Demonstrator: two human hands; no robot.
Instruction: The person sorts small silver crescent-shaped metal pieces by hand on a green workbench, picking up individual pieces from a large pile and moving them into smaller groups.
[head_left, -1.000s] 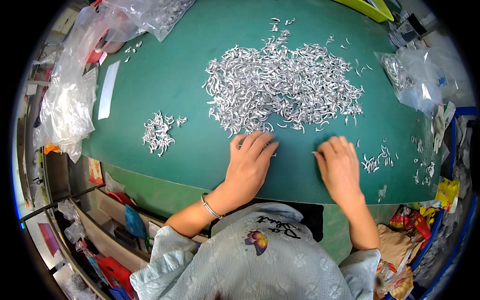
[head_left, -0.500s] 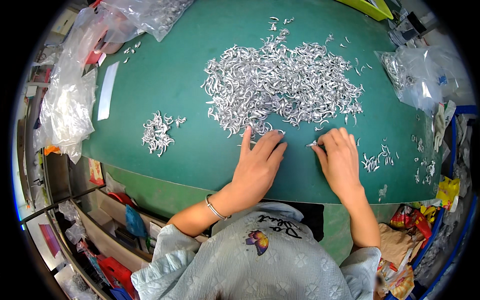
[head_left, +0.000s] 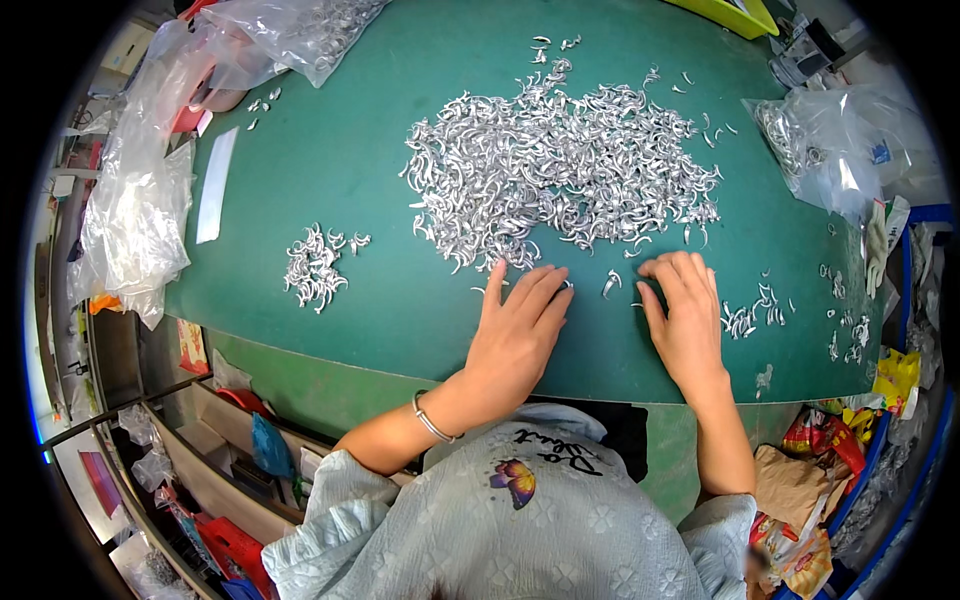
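Note:
A broad pile of small curved silver metal pieces (head_left: 560, 165) covers the middle of the green table (head_left: 330, 150). At the pile's near edge lies my left hand (head_left: 515, 325), its fingers stretched and apart, with a few pieces by the fingertips. My right hand (head_left: 685, 320) rests to the right, thumb apart from the bent fingers, with no piece visibly gripped. A tiny glint shows at its thumb tip. Between the two hands lies one loose curved piece (head_left: 611, 284). What is under the palms is hidden.
Left stands a smaller heap (head_left: 316, 268) of the pieces; right lies another small group (head_left: 755, 312). A white strip (head_left: 216, 185) and clear plastic bags (head_left: 130, 220) are at the left. Another bag (head_left: 825, 150) sits right, and a yellow tray (head_left: 730, 12) at the far edge.
My right hand has let go of the small curved piece, which now lies between the hands. Its fingers have spread. The left hand has barely moved.

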